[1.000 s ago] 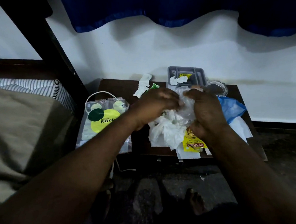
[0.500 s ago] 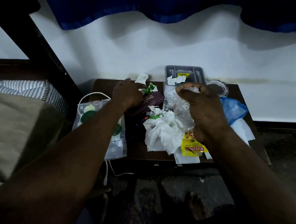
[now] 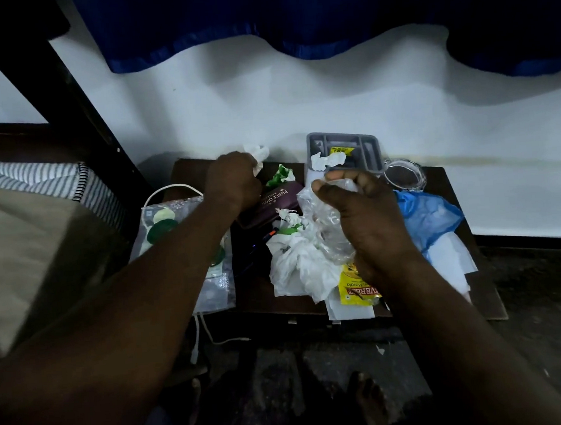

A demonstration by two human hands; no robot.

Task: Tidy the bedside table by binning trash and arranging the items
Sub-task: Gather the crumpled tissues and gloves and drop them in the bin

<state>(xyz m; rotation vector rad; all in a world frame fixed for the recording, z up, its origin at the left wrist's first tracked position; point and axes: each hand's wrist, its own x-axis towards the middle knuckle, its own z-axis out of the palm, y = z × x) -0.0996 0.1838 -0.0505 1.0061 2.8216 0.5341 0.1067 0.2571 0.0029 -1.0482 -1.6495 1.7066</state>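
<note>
Left hand (image 3: pixel 233 179) has left the central pile (image 3: pixel 299 264) and reached the 11 o'clock corner of the bench (image 3: pixel 254 290).
It grips a crumpled tissue (image 3: pixel 258 155) there; the right hand (image 3: pixel 369 226) pinches a clear plastic bag (image 3: pixel 319 216) above bench centre. Risk: held one-handed, the bag mouth may sag shut, so the tissue could miss and drop to the floor (image 3: pixel 284 378).

Two grips, left grip (image 3: pixel 234 182) and right grip (image 3: pixel 369 226). One bench (image 3: pixel 254 290), one grey tray (image 3: pixel 367 140), one clear round dish (image 3: pixel 404 178). One blue bag (image 3: pixel 428 215), one clear plastic bag (image 3: pixel 319 216), one crumpled white bag (image 3: pixel 299 264), one printed pouch (image 3: pixel 164 227). One yellow sachet (image 3: pixel 357 286), one maroon case (image 3: pixel 278 199), one white cable (image 3: pixel 197 334). A white tissue wad (image 3: pixel 260 154) and a second (image 3: pixel 322 161), two in all. Two green scraps (image 3: pixel 283 175). Flat white paper sheets (image 3: pixel 448 257) under the heap, number unclear
</note>
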